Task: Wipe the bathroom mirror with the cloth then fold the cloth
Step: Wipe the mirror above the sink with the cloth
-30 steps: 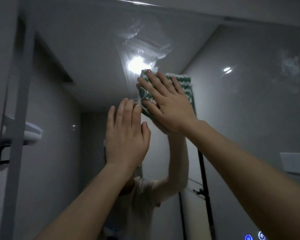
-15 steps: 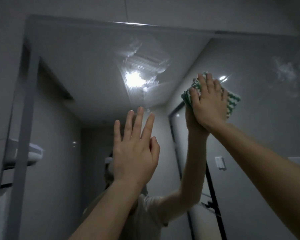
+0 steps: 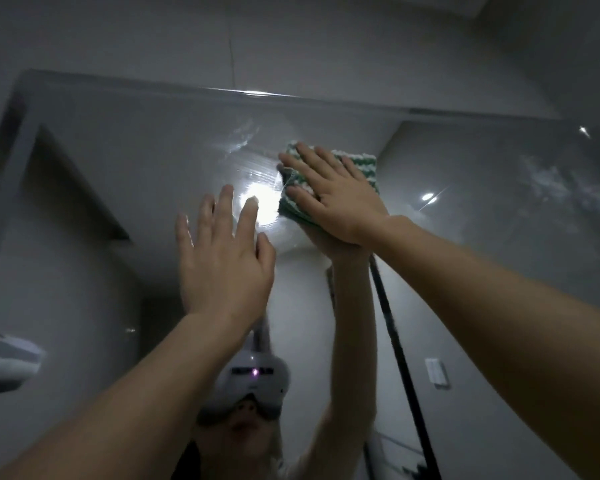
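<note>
Cloth: green-and-white striped cloth (image 3: 359, 168), folded into a thick pad, flat against the upper part of the mirror (image 3: 499, 209), just right of the bright light glare (image 3: 262, 206)
Right hand: right hand (image 3: 336, 199) lies flat on the cloth, fingers straight and spread, pressing it to the glass
Left hand: left hand (image 3: 224, 261) raised beside and below the cloth, fingers straight and fanned wide, holding nothing; whether it touches the glass cannot be told
Mirror surface: wet streaks (image 3: 243, 140) above the glare
Reflection: raised arms and a white headset (image 3: 253, 382)
</note>
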Tool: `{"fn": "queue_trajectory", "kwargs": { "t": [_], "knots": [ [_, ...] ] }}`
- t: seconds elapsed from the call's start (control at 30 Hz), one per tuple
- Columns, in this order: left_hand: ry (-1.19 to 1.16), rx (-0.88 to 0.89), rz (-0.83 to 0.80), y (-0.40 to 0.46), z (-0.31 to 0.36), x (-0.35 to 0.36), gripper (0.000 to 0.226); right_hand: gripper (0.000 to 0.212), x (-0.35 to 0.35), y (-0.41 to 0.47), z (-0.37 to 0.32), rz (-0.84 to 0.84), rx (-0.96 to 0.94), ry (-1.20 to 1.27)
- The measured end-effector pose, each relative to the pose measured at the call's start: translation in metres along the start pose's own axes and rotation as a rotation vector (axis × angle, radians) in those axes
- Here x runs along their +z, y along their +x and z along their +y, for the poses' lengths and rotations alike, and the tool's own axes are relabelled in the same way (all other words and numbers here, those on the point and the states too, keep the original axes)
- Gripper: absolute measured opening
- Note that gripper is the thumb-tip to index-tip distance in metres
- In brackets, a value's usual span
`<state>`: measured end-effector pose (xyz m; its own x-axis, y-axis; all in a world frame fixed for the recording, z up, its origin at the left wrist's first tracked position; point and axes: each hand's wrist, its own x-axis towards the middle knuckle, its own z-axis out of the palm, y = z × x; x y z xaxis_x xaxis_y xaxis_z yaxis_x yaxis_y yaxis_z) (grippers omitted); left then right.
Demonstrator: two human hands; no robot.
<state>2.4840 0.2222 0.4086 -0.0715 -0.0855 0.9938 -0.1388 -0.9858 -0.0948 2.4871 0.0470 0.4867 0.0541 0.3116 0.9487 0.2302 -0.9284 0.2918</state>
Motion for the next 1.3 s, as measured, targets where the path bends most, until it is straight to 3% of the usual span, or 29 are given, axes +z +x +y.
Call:
{"fn": "queue_trajectory", "kwargs": {
  "t": [0.2, 0.57, 0.8, 0.87, 1.03, 1.13, 1.2, 1.3],
  "knots": [
    [0.016, -0.132, -0.067, 0.007, 0.027, 0.004, 0.058, 0.053, -0.007, 0.009, 0.047, 0.055, 0.257, 0.031],
    [-0.003, -0.061, -0.061, 0.048, 0.06, 0.015, 0.055, 0.055, -0.017, 0.021, 0.079, 0.017, 0.314, 0.05],
    [-0.01, -0.034, -0.062, 0.045, 0.06, 0.018, 0.057, 0.055, -0.011, 0.074, 0.048, 0.087, 0.855, 0.099],
    [0.018, -0.012, -0.076, 0.045, 0.059, 0.015, 0.059, 0.055, -0.009, 0.099, 0.017, 0.084, 0.806, 0.131],
    [0.338, 0.018, -0.094, 0.046, 0.049, 0.027, 0.067, 0.055, -0.004, 0.129, -0.055, 0.042, 0.259, 0.095],
    [0.242, 0.002, -0.088, 0.045, 0.052, 0.026, 0.07, 0.056, -0.01, 0.13, -0.035, -0.005, 0.081, 0.059],
    [0.083, -0.029, -0.06, 0.044, 0.058, 0.021, 0.064, 0.055, -0.015, 0.131, -0.008, -0.017, 0.076, 0.05],
    [-0.008, -0.056, -0.026, 0.044, 0.059, 0.019, 0.069, 0.054, -0.023, 0.125, 0.044, 0.004, 0.253, 0.052]
  ]
}}
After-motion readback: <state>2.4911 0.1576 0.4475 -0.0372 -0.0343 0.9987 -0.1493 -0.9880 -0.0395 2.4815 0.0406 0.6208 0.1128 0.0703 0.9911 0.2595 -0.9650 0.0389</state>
